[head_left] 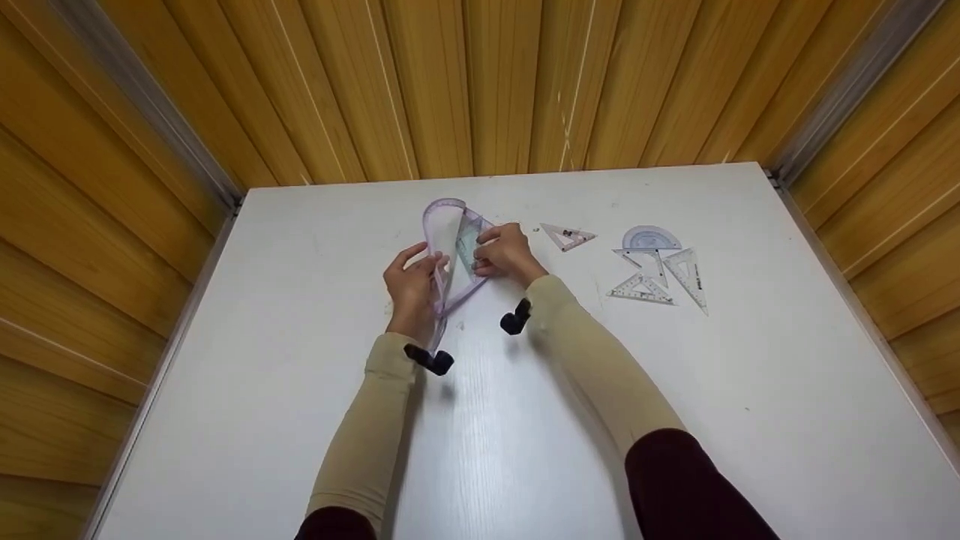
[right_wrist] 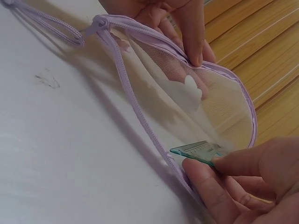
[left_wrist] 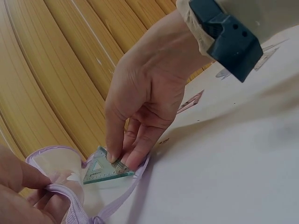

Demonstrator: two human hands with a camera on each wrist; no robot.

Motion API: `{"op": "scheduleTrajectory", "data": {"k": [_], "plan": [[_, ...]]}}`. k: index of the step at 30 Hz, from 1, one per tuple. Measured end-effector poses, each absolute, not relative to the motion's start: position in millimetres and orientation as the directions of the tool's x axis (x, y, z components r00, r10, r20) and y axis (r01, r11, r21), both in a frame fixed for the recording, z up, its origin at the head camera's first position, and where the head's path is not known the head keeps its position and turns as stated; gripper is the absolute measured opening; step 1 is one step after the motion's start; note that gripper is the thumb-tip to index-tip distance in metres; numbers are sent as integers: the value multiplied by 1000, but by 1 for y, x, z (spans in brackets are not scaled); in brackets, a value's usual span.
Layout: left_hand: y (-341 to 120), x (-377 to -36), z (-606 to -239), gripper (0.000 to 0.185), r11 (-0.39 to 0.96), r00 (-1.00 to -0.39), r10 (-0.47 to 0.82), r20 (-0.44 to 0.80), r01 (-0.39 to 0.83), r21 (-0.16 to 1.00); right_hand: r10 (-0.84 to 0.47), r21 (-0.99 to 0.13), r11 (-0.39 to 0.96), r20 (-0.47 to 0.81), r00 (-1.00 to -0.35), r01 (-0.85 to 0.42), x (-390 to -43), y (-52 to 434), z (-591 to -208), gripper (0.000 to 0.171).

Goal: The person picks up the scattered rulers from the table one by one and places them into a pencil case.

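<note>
While the left hand (head_left: 411,289) holds the see-through purple zip pouch (head_left: 450,251) open, the right hand (head_left: 508,253) pinches a small green plastic triangle ruler (left_wrist: 105,169) at its mouth, at 3 o'clock.

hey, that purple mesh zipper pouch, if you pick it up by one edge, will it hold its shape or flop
Probably flop. The pouch is thin see-through mesh, and its mouth gapes only where the left hand lifts one zipper edge. It looks light: that rim stays up under a fingertip pinch. The green set square held by the right hand looks stiff and may weigh one side down.
</note>
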State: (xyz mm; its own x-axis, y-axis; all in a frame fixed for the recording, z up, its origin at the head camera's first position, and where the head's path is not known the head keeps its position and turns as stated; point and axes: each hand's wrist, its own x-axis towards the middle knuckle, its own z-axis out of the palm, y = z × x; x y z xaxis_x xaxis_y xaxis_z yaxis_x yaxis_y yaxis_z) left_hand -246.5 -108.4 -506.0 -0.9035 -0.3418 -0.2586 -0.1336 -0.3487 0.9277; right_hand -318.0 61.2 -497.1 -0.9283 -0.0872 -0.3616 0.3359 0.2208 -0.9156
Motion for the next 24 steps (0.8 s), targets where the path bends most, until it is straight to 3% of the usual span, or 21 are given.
{"op": "scheduleTrajectory", "data": {"k": [24], "plan": [[-108, -246, -507, 38, -348, -899, -349, -263, -136, 928, 12, -889, 331, -332, -943, 317, -316, 50, -503, 24]]}}
